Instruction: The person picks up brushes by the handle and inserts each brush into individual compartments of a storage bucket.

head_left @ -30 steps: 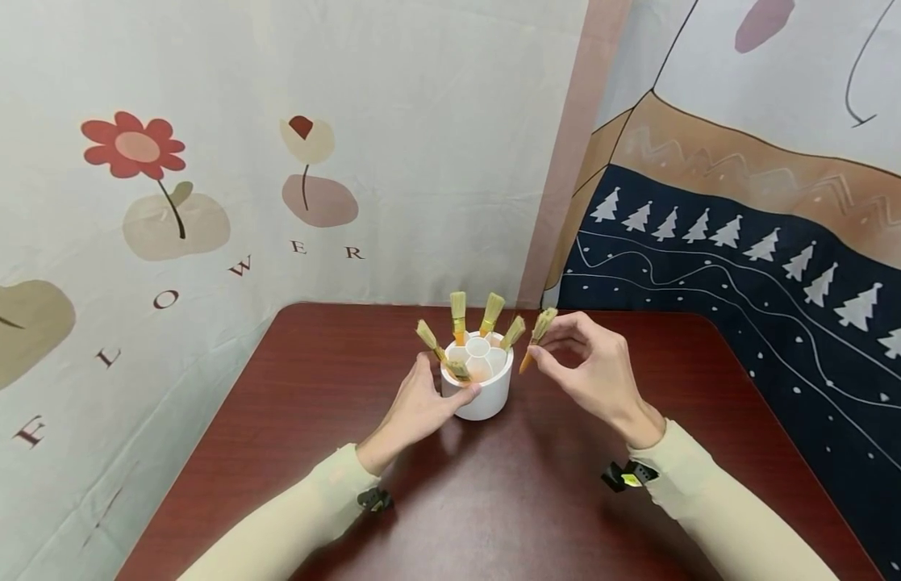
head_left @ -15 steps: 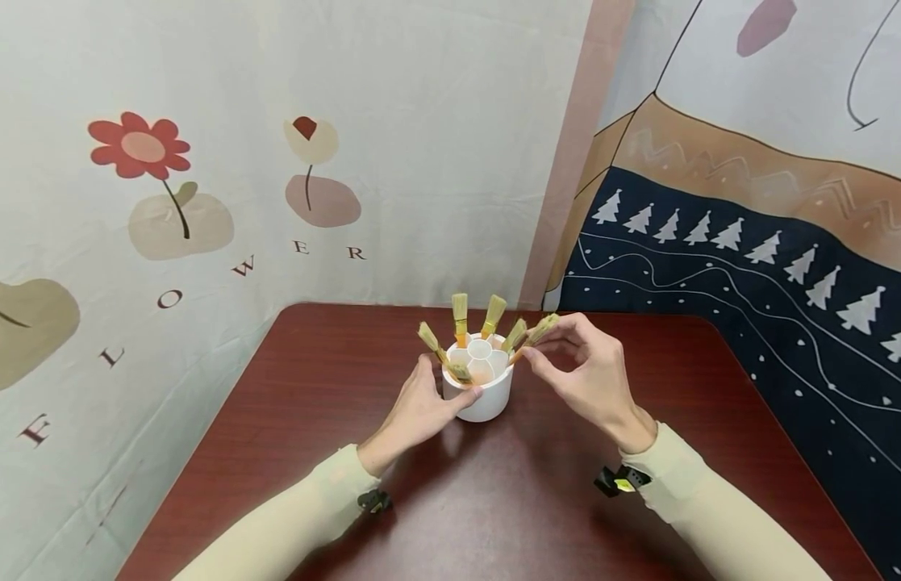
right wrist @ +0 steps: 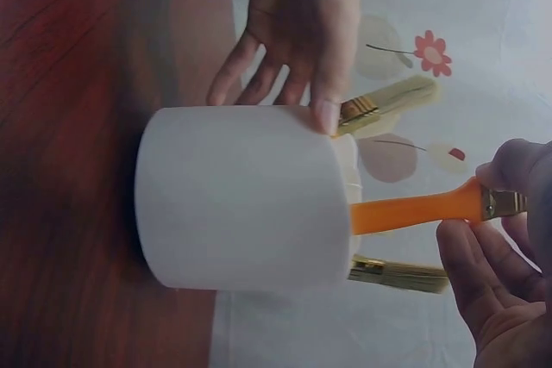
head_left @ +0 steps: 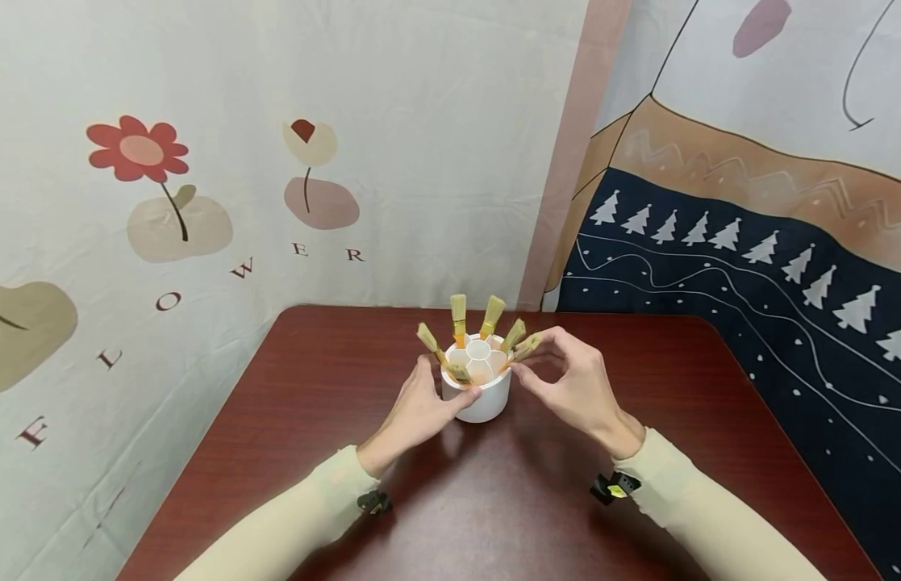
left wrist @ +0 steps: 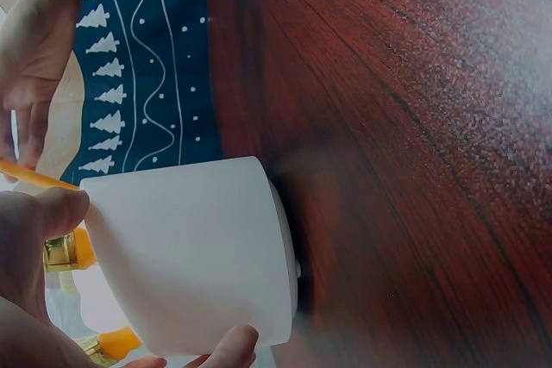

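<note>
Resting brush (head_left: 524,349) within right grip (head_left: 566,379)

A staged room corner (2 printed cloth backdrops (head_left: 348,121)) around a table (head_left: 494,500).

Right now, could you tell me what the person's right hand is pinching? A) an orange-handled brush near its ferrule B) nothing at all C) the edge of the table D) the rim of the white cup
A: the right hand pinches the orange-handled brush near its ferrule, its handle going down into the white cup, which the left hand holds.
</note>
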Motion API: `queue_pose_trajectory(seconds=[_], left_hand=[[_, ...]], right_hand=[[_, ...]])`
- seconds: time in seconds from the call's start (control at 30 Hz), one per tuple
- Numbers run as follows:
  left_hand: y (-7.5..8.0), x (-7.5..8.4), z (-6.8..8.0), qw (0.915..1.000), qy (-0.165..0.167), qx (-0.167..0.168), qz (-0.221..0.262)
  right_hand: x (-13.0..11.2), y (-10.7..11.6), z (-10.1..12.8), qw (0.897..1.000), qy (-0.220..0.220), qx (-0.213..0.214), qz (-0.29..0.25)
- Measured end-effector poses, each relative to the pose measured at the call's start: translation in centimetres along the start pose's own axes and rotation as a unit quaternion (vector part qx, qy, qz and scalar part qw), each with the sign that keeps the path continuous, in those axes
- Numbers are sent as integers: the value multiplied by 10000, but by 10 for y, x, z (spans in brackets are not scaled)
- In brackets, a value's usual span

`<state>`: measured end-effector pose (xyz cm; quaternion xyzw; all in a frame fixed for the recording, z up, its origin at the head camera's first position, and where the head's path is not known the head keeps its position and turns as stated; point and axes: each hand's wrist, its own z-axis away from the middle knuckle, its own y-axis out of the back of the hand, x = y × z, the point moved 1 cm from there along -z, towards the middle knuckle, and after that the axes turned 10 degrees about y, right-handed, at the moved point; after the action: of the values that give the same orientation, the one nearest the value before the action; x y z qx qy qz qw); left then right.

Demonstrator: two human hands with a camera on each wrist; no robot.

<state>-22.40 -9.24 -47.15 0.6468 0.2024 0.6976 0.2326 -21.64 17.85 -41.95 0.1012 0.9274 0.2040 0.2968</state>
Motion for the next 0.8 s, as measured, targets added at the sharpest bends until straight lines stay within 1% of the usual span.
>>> queue_pose_trajectory(seconds=[0.23,0.43,0.8], left_hand=[[-1,-1,0,9999,125,2,-38],[-1,-1,-1,10000,81,13,-4],[0,1,0,9999,113,1,-32]], right_hand=[[10,-10,8,9994,-92,-152,284],[16,-16,11,9987,-122,-224,435],[20,-19,14,9976,-312,-391,477]])
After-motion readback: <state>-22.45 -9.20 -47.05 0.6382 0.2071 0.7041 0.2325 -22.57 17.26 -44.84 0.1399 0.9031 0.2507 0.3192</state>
